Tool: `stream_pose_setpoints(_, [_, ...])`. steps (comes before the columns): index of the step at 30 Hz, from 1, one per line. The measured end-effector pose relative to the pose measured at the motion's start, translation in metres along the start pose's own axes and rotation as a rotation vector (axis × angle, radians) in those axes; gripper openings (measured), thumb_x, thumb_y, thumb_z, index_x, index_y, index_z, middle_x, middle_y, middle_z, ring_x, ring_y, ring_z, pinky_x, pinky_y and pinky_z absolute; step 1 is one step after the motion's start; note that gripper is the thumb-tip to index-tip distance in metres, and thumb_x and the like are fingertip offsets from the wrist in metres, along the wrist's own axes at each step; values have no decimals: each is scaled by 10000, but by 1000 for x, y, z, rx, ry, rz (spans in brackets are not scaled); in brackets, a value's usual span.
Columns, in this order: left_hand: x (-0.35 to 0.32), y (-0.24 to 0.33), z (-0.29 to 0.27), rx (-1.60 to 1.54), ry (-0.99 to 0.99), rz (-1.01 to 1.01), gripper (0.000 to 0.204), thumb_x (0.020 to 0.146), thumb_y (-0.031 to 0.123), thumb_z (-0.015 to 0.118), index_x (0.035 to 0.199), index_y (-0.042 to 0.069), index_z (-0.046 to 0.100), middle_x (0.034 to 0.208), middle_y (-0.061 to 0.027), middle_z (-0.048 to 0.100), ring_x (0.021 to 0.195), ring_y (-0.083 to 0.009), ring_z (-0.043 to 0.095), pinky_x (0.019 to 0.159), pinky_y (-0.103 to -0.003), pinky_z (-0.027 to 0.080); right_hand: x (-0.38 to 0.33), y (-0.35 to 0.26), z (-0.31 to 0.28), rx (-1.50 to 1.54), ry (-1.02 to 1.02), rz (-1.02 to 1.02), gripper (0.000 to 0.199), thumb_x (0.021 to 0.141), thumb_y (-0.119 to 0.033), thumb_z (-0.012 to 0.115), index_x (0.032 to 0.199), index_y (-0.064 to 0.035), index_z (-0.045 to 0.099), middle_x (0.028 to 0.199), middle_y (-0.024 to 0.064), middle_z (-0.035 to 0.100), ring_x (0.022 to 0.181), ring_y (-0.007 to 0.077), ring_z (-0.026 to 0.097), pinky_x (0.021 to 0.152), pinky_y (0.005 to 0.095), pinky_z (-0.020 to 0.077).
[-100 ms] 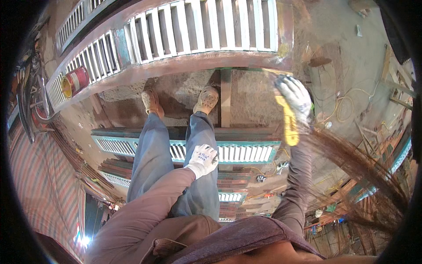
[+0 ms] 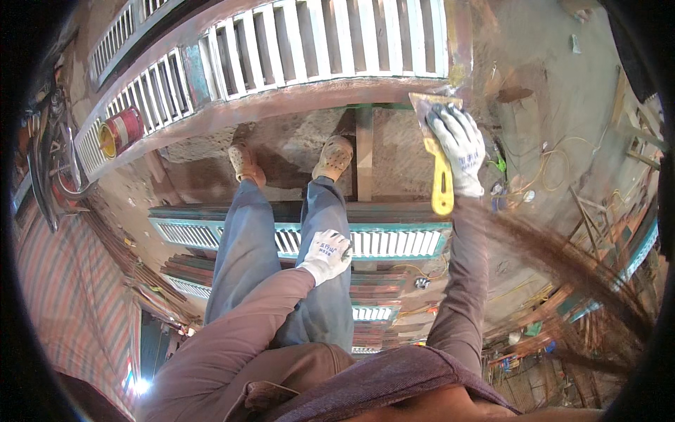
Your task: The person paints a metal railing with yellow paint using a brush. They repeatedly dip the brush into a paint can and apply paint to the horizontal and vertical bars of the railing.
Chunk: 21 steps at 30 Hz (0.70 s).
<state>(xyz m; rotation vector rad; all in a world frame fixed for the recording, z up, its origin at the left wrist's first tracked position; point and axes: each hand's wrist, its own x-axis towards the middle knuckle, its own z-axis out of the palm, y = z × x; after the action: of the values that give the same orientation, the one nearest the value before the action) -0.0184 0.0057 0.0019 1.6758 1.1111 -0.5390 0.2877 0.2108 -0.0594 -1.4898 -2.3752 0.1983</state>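
Observation:
My right hand (image 2: pixel 458 144), in a white knit glove with grey fingertips, grips a putty knife (image 2: pixel 441 184) with a yellow handle. Its broad, stained blade sits at the lower edge of a louvred wooden shutter (image 2: pixel 295 96), near the right corner. White slats fill the shutter, set in a worn reddish-brown frame. My left hand (image 2: pixel 327 254), gloved the same way, rests on my left-of-centre lap, over the right knee of my blue trousers, its fingers laid out and holding nothing.
A red can (image 2: pixel 121 132) with a yellowish rim lies tilted on the shutter's left part. More shutters with teal frames (image 2: pixel 401 243) are stacked beneath my legs. Cables (image 2: pixel 548 172) and wooden pieces lie on the floor at right. A striped sheet (image 2: pixel 77 295) hangs at left.
My right hand has shifted slightly up and left with the putty knife, bringing its blade against the shutter's edge. My left hand stays on the knee.

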Motion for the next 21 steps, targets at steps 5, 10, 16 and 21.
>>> stream_pose_setpoints(5, [-9, -12, 13, -48, 70, 86, 174, 812, 281, 580, 896, 146, 652, 950, -40, 671, 1024, -239, 586, 875, -415, 417, -16, -8, 48, -105, 19, 107, 369, 805, -164, 600, 1168, -184, 664, 1199, 8, 657, 1140, 217, 605, 1007, 412, 460])
stream_pose_setpoints(10, [-15, -21, 19, -53, 118, 81, 149, 812, 271, 579, 859, 146, 646, 955, -37, 675, 1026, -246, 585, 875, -426, 419, -17, -59, 22, -31, -75, 142, 368, 820, -143, 587, 1181, -171, 652, 1163, 22, 671, 1121, 206, 618, 1028, 412, 451])
stream_pose_setpoints(16, [-22, -41, 54, 3, -41, -8, 181, 822, 279, 560, 874, 130, 649, 982, -30, 673, 1051, -240, 573, 886, -420, 414, -27, -30, 23, -213, 82, 635, 413, 854, -78, 635, 1266, -78, 601, 1166, 124, 676, 1035, 259, 664, 916, 343, 515])
stream_pose_setpoints(21, [-31, -63, 60, -55, 16, 127, 202, 824, 298, 561, 899, 131, 648, 986, -34, 666, 1066, -240, 561, 895, -430, 404, 11, -54, 36, -17, -6, 759, 421, 879, -72, 552, 1288, -154, 609, 1240, 66, 655, 1094, 244, 645, 951, 316, 502])
